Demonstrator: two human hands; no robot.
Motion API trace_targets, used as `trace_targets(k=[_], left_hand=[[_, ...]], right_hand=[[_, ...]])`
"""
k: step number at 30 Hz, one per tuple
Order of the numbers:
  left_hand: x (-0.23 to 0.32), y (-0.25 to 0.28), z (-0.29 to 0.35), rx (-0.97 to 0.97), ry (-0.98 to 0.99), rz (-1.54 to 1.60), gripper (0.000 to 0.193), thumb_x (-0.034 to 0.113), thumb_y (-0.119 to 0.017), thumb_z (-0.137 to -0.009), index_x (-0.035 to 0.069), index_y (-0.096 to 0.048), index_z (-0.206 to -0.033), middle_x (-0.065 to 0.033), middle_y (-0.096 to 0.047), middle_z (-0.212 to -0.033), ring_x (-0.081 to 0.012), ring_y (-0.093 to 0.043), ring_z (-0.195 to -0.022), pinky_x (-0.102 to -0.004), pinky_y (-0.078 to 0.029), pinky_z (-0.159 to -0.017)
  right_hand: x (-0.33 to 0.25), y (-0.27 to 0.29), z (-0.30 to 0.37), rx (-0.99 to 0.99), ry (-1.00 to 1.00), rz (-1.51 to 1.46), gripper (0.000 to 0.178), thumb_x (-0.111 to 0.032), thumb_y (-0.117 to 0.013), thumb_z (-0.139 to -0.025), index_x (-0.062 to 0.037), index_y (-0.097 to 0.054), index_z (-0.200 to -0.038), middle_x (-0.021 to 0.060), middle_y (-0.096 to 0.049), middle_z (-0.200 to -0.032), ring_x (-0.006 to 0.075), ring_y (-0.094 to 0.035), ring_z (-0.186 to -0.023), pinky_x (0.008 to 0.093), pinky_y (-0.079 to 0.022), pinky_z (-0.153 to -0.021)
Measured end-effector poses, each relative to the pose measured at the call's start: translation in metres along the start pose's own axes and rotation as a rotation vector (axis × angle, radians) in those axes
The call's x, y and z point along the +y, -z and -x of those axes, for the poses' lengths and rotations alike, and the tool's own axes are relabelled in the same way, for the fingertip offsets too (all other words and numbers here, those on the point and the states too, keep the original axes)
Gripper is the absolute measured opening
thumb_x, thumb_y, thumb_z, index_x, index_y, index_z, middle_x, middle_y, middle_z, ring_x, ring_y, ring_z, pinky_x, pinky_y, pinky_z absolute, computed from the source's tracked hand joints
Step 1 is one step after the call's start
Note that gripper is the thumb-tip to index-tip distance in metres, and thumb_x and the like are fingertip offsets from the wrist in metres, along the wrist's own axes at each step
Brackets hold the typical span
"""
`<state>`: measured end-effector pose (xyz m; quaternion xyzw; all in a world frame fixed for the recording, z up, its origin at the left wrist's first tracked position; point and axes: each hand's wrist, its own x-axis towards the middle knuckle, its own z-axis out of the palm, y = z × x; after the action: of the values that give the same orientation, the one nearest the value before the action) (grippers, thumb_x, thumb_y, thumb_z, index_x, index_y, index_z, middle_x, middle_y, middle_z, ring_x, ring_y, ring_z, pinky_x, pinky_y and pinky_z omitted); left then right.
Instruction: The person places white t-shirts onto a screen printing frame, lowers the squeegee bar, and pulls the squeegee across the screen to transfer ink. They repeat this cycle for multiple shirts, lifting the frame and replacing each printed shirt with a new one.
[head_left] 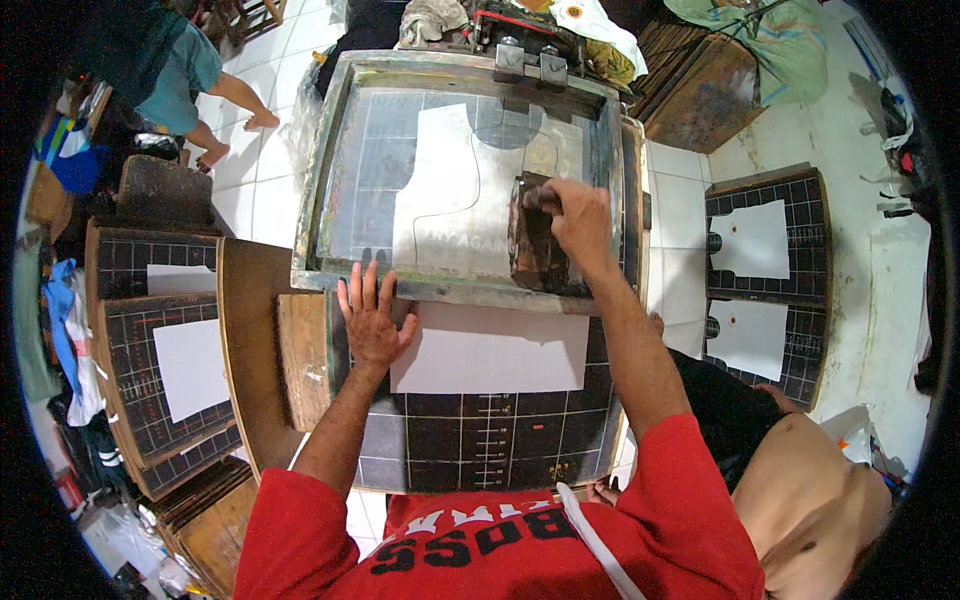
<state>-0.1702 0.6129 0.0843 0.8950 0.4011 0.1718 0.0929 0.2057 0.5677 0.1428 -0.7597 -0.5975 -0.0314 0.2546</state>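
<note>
A screen-printing frame (325, 180) lies over a black gridded board (475, 440), and a white cut fabric piece (470, 350) shows through its mesh and past its near edge. My right hand (580, 225) is closed round the top of a dark, ink-stained squeegee (535, 245), which stands on the mesh in the right half of the frame. My left hand (372, 322) has its fingers stretched out, the fingertips touching the frame's near rim left of centre. What lies under the squeegee is hidden.
Metal hinge clamps (510, 62) hold the frame's far edge. Gridded boards with white pieces stand at left (190, 370) and right (765, 240). A wooden panel (250, 350) rises beside my left arm. One person sits close at right (810, 490); another is at far left (190, 75).
</note>
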Motion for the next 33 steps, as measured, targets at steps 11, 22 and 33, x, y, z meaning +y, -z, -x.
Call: trace_targets(k=[11, 22, 33], left_hand=[[0.001, 0.002, 0.0, 0.011, -0.015, 0.017, 0.082, 0.029, -0.079, -0.074, 0.008, -0.046, -0.146, -0.0184, -0.034, -0.161, -0.0412, -0.022, -0.154, -0.0667, -0.013, -0.124], [-0.007, 0.0, -0.003, -0.005, 0.043, 0.0, 0.071, 0.035, -0.086, -0.076, 0.02, -0.058, -0.14, -0.0097, -0.054, -0.145, -0.0329, -0.039, -0.147, -0.0607, -0.027, -0.122], [0.021, 0.192, -0.138, 0.1, -0.276, 0.169, 0.041, 0.042, -0.087, -0.069, 0.014, -0.08, -0.098, -0.0095, -0.066, -0.092, -0.0286, -0.059, -0.104, -0.0443, -0.041, -0.09]], right_hand=[[-0.031, -0.004, 0.049, -0.035, -0.071, 0.072, 0.038, 0.003, -0.067, -0.069, -0.0089, -0.062, -0.105, 0.0124, -0.063, -0.102, 0.0352, -0.058, -0.101, 0.0486, -0.045, -0.083], [-0.057, 0.005, 0.094, -0.184, -0.174, 0.073, 0.051, -0.014, -0.066, -0.071, -0.0088, -0.062, -0.122, 0.0155, -0.062, -0.118, 0.0389, -0.055, -0.114, 0.0514, -0.04, -0.099], [-0.079, 0.111, 0.016, 0.355, 0.002, 0.207, 0.028, -0.032, -0.074, -0.092, -0.0049, -0.067, -0.095, 0.0143, -0.067, -0.09, 0.0379, -0.065, -0.086, 0.0448, -0.051, -0.077]])
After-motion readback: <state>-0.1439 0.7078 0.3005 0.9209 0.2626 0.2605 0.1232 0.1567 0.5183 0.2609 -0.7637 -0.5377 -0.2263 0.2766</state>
